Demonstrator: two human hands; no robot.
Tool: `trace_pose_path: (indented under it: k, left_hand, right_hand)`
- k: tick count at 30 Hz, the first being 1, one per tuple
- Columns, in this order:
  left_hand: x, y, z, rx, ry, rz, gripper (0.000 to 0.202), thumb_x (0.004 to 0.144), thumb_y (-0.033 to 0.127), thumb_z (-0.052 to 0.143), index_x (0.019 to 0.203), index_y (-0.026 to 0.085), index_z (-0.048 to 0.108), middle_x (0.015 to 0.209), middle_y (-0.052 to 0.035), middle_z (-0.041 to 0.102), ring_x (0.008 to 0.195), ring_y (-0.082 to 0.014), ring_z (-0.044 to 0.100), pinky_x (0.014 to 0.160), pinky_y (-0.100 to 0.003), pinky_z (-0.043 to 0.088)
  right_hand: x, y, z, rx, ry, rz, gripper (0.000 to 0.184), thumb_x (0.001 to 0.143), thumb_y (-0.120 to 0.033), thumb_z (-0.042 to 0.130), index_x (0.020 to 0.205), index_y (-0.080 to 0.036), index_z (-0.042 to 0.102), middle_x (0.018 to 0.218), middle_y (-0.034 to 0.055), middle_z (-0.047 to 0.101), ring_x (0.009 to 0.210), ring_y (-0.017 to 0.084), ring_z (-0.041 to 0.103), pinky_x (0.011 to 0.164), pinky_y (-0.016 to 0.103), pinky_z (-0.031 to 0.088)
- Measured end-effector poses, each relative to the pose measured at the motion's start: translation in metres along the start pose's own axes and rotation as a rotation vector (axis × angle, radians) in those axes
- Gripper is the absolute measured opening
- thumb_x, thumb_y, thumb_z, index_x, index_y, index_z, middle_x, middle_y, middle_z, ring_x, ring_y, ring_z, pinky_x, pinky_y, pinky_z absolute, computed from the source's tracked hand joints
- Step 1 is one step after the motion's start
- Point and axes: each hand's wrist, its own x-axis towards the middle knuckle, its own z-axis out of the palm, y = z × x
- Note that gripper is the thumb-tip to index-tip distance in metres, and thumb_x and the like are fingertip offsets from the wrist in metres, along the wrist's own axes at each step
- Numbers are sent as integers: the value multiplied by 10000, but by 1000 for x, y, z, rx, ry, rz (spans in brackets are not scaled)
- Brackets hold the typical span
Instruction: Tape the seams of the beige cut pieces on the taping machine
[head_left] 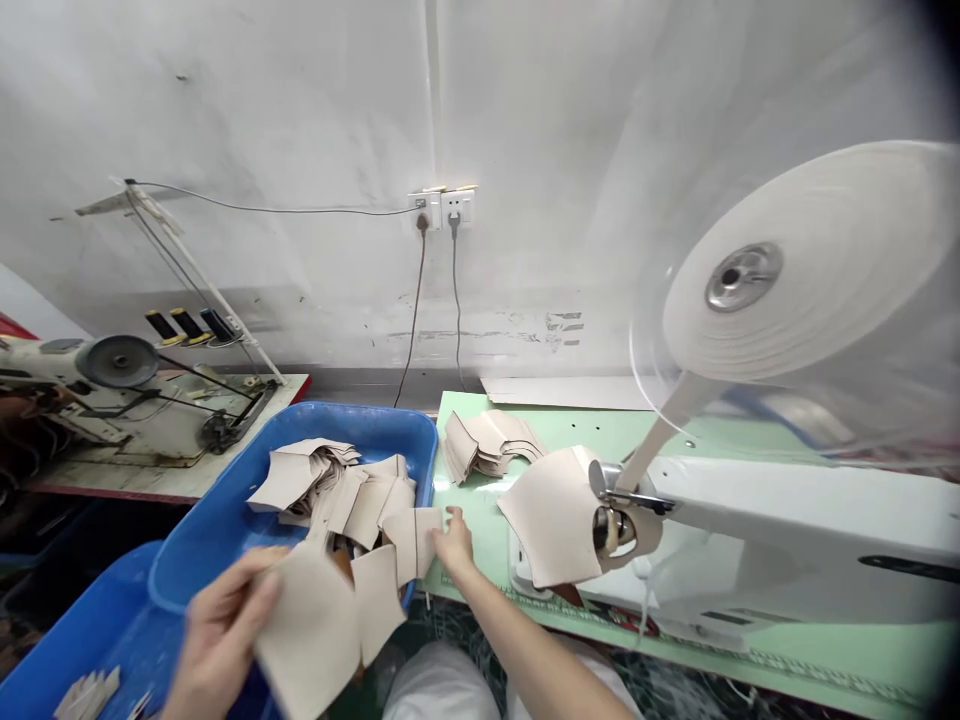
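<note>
My left hand (pixel 229 625) is closed on a beige fabric-like piece (pixel 315 630), pinched at its left edge between thumb and fingers. It hangs in front of a blue tub (pixel 195 545). My right hand (pixel 454 542) is at the tub's right side, its fingers closed at the edge of another beige piece (pixel 429 535). Between my hands hangs a further beige panel (pixel 377 597); I cannot tell whether these are joined. A heap of similar pieces (pixel 296 475) lies in the tub. One large beige panel (pixel 559 520) rests on the sewing machine (pixel 720 540) under its metal tape guide.
A stack of curved beige pieces (pixel 491 440) lies on the green table (pixel 465 500). A big white tape roll (pixel 817 260) hangs above the machine at right. Another sewing machine (pixel 120 410) with thread spools stands left. A second blue tub (pixel 127 610) is lower left.
</note>
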Motion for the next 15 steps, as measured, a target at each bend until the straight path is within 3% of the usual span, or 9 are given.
trace_pose_path:
  k: [3, 4, 5, 6, 7, 9, 11, 13, 15]
  left_hand:
    - [-3, 19, 22, -119, -270, 53, 372, 891, 513, 522, 814, 175, 659, 791, -54, 670, 741, -194, 617, 633, -250, 496]
    - [0, 28, 32, -127, -363, 77, 344, 903, 484, 523, 816, 180, 659, 772, -46, 661, 727, -185, 603, 640, -248, 483]
    - [2, 35, 42, -120, -432, 96, 326, 911, 467, 521, 815, 189, 661, 765, -40, 658, 725, -180, 594, 655, -251, 475]
    - [6, 41, 50, -115, -488, 111, 311, 912, 459, 526, 811, 197, 660, 764, -37, 657, 730, -180, 588, 672, -256, 470]
    - [9, 44, 56, -125, -527, 122, 298, 906, 459, 540, 811, 202, 657, 773, -36, 656, 745, -182, 586, 690, -261, 467]
    - [15, 37, 63, -203, -526, 143, 305, 895, 484, 542, 841, 202, 645, 843, -49, 660, 816, -195, 593, 757, -280, 473]
    - [22, 16, 65, -279, -413, 93, 355, 925, 508, 461, 908, 196, 630, 950, -70, 659, 925, -208, 594, 855, -302, 466]
    - [27, -14, 70, -252, -302, -50, 398, 948, 511, 385, 968, 189, 618, 995, -80, 656, 958, -211, 598, 877, -311, 464]
    - [27, -41, 82, -148, -323, -183, 397, 936, 508, 398, 939, 179, 621, 916, -66, 666, 871, -208, 618, 798, -301, 485]
  right_hand:
    - [-52, -29, -33, 124, -110, -278, 634, 901, -494, 494, 1454, -240, 319, 1497, 79, 369, 1400, 228, 310, 1142, 354, 288]
    - [-71, -40, -45, 283, -294, -431, 669, 898, -558, 475, 1470, -259, 297, 1492, 73, 377, 1389, 233, 337, 1121, 358, 323]
    - [-89, -51, -56, 378, -474, -527, 803, 803, -608, 603, 1466, -261, 310, 1431, 86, 450, 1338, 263, 406, 1090, 370, 360]
    - [-105, -59, -66, 394, -559, -545, 815, 736, -578, 707, 1418, -262, 391, 1344, 80, 528, 1250, 262, 489, 1028, 349, 416]
    - [-119, -63, -75, 396, -597, -532, 698, 708, -546, 751, 1293, -237, 529, 1189, 70, 616, 1103, 248, 575, 923, 320, 474]
    - [-136, -60, -90, 251, -540, -465, 373, 728, -496, 753, 917, -183, 680, 875, 33, 660, 830, 193, 612, 755, 270, 497]
    - [-144, -43, -103, 105, -422, -426, 340, 751, -509, 722, 751, -171, 685, 811, 48, 662, 789, 200, 611, 728, 280, 505]
    - [-147, -19, -117, 62, -354, -376, 375, 711, -524, 751, 893, -198, 721, 989, 93, 689, 942, 262, 629, 801, 323, 527]
    - [-150, -1, -130, 132, -352, -267, 478, 699, -540, 759, 1059, -231, 702, 1129, 118, 674, 1067, 301, 617, 856, 360, 536]
